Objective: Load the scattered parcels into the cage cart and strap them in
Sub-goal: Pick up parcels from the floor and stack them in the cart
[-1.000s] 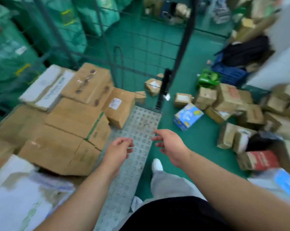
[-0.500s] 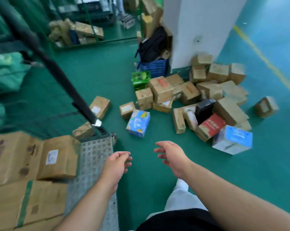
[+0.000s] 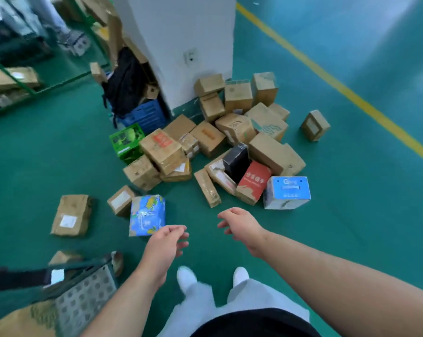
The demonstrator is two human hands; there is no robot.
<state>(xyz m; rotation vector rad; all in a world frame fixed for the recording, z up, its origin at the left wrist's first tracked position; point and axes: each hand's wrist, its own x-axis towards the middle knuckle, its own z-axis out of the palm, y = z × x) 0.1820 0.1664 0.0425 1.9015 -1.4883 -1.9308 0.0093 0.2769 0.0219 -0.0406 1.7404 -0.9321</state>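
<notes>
Scattered parcels lie in a heap on the green floor before a white pillar: brown cartons (image 3: pixel 161 149), a red box (image 3: pixel 253 182), a black box (image 3: pixel 237 159), a blue-topped white box (image 3: pixel 288 192). A blue floral box (image 3: pixel 147 214) stands nearest, just beyond my left hand (image 3: pixel 165 246). My left hand hangs loosely curled and holds nothing. My right hand (image 3: pixel 239 223) reaches forward with relaxed fingers, empty, short of the red box. The cage cart's perforated metal floor (image 3: pixel 84 302) shows at the lower left with a carton corner on it.
A flat brown parcel (image 3: pixel 70 215) and a small labelled carton (image 3: pixel 120 200) lie left of the floral box. A lone carton (image 3: pixel 314 125) sits right of the heap. A green crate (image 3: pixel 126 142), a blue crate (image 3: pixel 144 115) and a black backpack (image 3: pixel 125 83) stand beside the pillar (image 3: pixel 181 32). A yellow floor line (image 3: pixel 351 93) runs at the right.
My view has swung right, away from the loaded cart and toward the parcel heap, which is now closer and centred. Both hands stay empty in front of me.
</notes>
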